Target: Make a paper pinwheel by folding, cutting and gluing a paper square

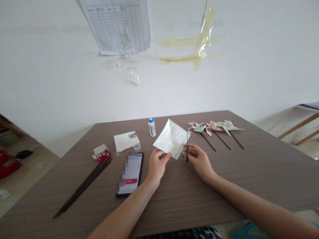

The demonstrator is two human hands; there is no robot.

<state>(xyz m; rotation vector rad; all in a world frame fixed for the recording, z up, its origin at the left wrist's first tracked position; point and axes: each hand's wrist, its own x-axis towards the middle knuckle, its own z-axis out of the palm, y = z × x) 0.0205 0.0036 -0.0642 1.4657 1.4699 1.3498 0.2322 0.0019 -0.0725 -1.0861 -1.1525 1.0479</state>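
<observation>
While raised, left hand (156, 165) on paper (171, 139), right hand (199, 161) on scissors (187, 151)

A white painted wall (159, 93) is seen beyond the left grip (157, 166), with a gridded paper sheet (117, 26) and yellowed tape strips (179, 59) stuck to it. A beige floor (37, 172) is shown further left, and purple-topped furniture on wooden legs (299, 126) far right.
</observation>
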